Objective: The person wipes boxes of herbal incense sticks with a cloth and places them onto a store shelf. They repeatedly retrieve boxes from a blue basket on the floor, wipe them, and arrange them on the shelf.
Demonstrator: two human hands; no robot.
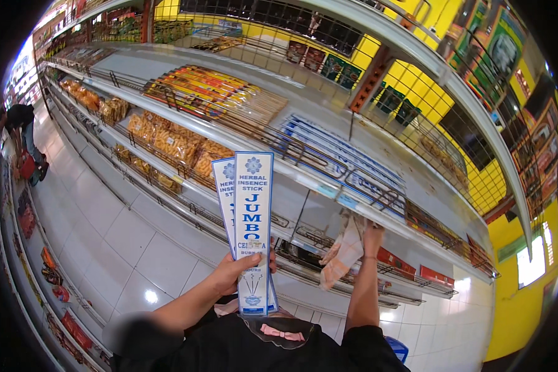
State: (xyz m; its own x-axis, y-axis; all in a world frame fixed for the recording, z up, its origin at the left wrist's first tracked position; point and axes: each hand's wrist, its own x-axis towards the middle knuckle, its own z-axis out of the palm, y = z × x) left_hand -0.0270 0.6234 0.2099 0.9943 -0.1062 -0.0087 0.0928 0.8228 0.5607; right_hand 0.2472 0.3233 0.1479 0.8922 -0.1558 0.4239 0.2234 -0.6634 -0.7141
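Observation:
My left hand grips two long white incense boxes with blue borders and print. The front incense box stands nearly upright before my chest, and the second incense box shows tilted behind it. At the shelf on the right, my right hand holds a pale cloth with orange checks, which hangs down beside it. Some of that hand's fingers are hidden behind the shelf edge and the cloth. On the shelf above lies a row of similar white and blue boxes.
Wire-fronted shelves run across the view. They carry yellow and red stick packs, bagged snacks and red boxes. Another person bends over at the far left aisle. A second shelf row lines the left side.

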